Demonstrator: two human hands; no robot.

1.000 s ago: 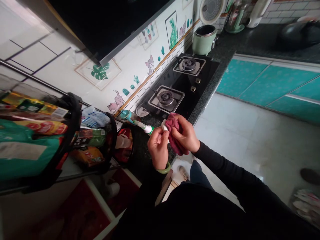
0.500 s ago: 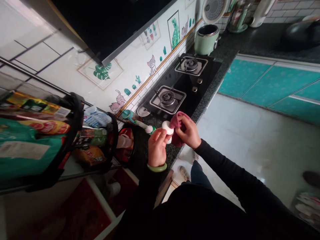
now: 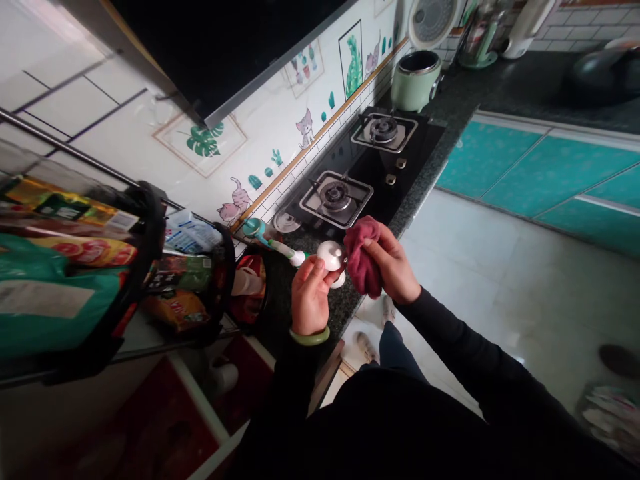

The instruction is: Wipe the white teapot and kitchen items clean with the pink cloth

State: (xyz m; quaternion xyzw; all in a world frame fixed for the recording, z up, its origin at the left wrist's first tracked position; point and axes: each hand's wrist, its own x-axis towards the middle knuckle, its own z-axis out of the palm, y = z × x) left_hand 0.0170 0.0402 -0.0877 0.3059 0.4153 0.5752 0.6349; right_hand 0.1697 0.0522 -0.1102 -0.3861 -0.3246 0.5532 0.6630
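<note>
Between the fingers and thumb of my left hand (image 3: 311,300) is a small white lid (image 3: 330,255) with a round knob on its face. My right hand (image 3: 399,268) is closed on a bunched dark red cloth (image 3: 364,267), just to the right of the lid. A narrow gap shows between cloth and lid. Under the lid, part of a white object (image 3: 339,280) shows; my fingers and the lid cover the rest, so its kind is unclear. A green and white handled brush (image 3: 285,250) lies on the counter beyond my left hand.
Ahead is a black gas stove (image 3: 383,173) with two burners. Past it stands a green rice cooker (image 3: 414,80), lid raised. At left, a black-framed rack (image 3: 150,267) holds food packets. The dark counter's edge (image 3: 413,207) runs along my right side. A black range hood (image 3: 225,47) hangs above.
My right hand has drawn the cloth away from the lid, and the cloth looks more bunched. My left hand has turned the lid, so its knob now shows.
</note>
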